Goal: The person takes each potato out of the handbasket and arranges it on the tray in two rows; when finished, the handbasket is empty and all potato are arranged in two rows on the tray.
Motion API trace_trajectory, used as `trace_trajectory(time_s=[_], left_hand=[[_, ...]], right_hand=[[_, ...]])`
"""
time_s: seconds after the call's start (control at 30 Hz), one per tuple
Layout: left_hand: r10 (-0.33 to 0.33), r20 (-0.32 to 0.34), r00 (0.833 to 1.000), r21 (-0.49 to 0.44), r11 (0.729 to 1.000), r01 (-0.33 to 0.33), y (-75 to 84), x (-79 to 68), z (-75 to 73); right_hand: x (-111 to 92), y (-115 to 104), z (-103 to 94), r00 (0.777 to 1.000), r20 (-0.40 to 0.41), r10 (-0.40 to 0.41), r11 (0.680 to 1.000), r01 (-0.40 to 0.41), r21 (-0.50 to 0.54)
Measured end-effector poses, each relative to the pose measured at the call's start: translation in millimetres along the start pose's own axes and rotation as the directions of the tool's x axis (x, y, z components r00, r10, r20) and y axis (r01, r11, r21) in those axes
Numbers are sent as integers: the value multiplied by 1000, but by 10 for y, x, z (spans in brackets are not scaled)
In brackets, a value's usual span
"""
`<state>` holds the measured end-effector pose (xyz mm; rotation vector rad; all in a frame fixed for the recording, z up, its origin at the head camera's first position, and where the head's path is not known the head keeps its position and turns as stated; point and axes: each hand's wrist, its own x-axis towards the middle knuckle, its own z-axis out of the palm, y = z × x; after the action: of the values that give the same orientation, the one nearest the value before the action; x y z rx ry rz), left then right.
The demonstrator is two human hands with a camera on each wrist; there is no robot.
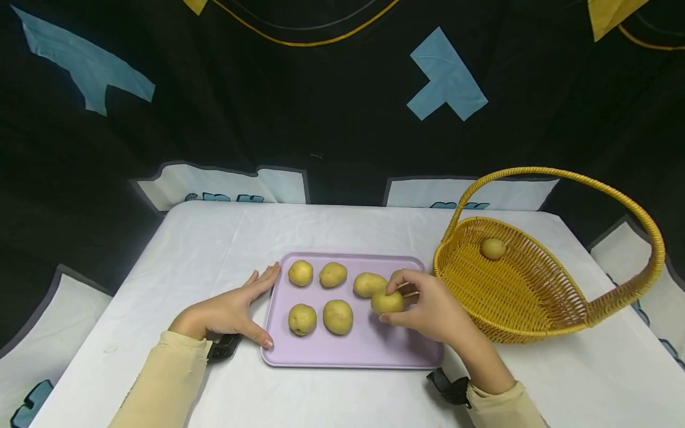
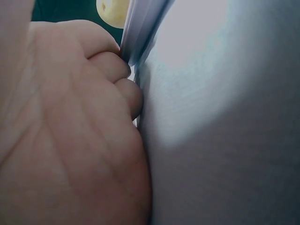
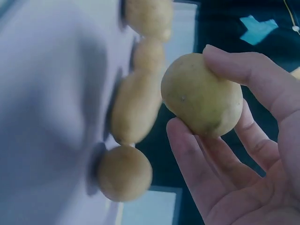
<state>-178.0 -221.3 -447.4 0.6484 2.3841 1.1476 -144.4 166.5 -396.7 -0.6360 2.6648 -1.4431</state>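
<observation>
A lilac tray (image 1: 385,351) lies on the table with several yellow potatoes on it, among them one potato (image 1: 338,317) at the front and another (image 1: 301,273) at the back left. Above the tray's right part, my right hand (image 1: 433,306) pinches a potato (image 3: 201,93) between thumb and fingers, clear of the tray surface in the right wrist view. One more potato behind this hand is partly hidden. My left hand (image 1: 230,312) rests at the tray's left edge, thumb and fingers spread along it. In the left wrist view, its fingers (image 2: 110,65) touch the tray's side (image 2: 145,28).
A yellow wicker basket (image 1: 567,321) with a tall arched handle (image 1: 556,171) stands right of the tray, close to its edge. Inside, toward the back, lies a single potato (image 1: 493,248). White cloth (image 1: 332,229) covers the table, and a dark curtain (image 1: 321,119) hangs behind it.
</observation>
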Motion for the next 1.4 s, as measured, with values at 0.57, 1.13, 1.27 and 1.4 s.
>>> trace_trajectory(time_s=[0.57, 1.13, 1.27, 1.4], left_hand=[[-9, -5, 1000, 0, 1000, 9, 42, -7, 7], [-12, -5, 1000, 1, 1000, 12, 30, -17, 5], [-7, -6, 1000, 10, 1000, 7, 24, -12, 2], [-7, -6, 1000, 12, 1000, 7, 25, -7, 1]], right_hand=[[42, 270, 210, 991, 114, 75, 993, -84, 81], [51, 317, 245, 981, 195, 8, 994, -29, 106], [51, 307, 232, 981, 195, 7, 997, -21, 70], [48, 290, 207, 977, 211, 26, 998, -36, 42]])
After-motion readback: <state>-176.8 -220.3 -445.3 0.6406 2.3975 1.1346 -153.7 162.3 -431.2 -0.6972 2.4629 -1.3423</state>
